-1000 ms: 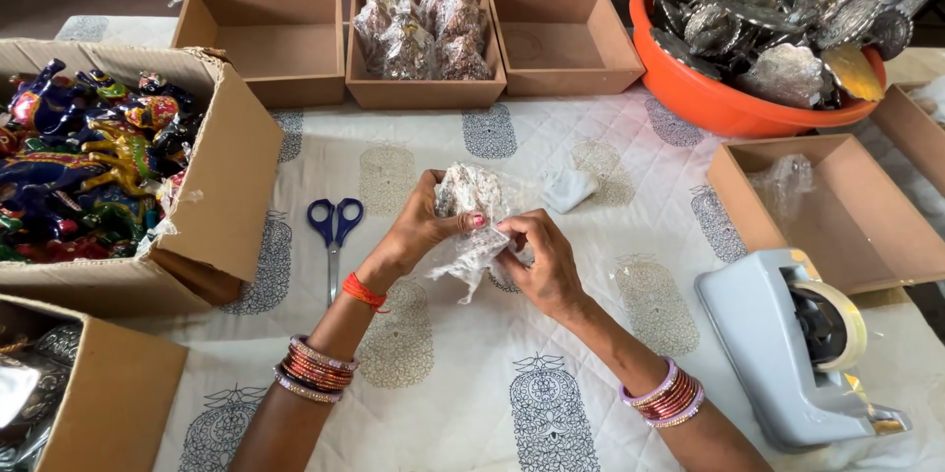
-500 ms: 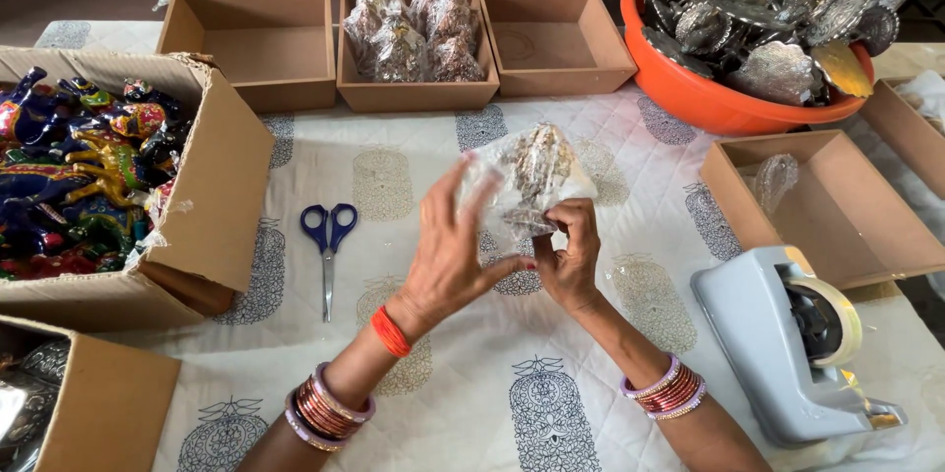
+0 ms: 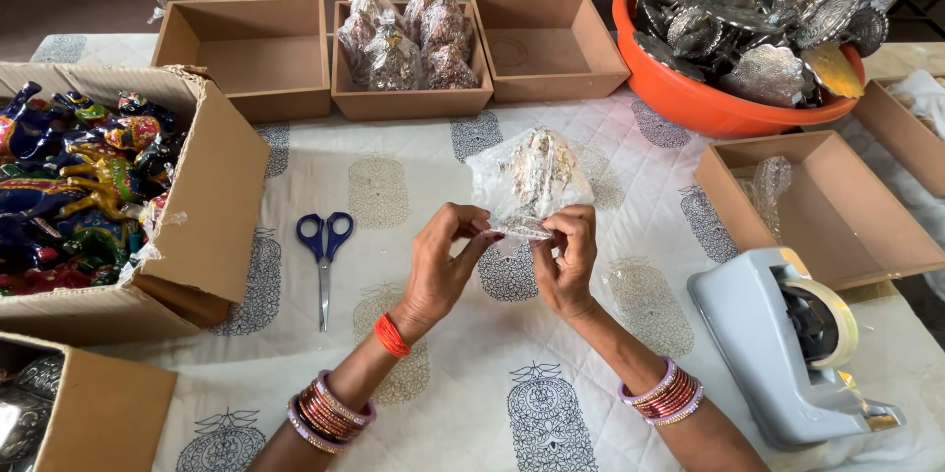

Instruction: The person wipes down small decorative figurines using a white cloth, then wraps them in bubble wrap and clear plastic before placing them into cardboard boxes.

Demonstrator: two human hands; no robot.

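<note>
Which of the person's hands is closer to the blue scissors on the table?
The left. The left hand holds the clear-wrapped silver figure just right of the scissors, with bare cloth between. The right hand grips the same wrapping farther right, beyond the left hand.

The left hand (image 3: 438,270) has an orange-red thread tied round its wrist and a stack of red and gold bangles further up the bare forearm. The right hand (image 3: 566,265) wears red-painted nails and pink-edged red bangles.
</note>
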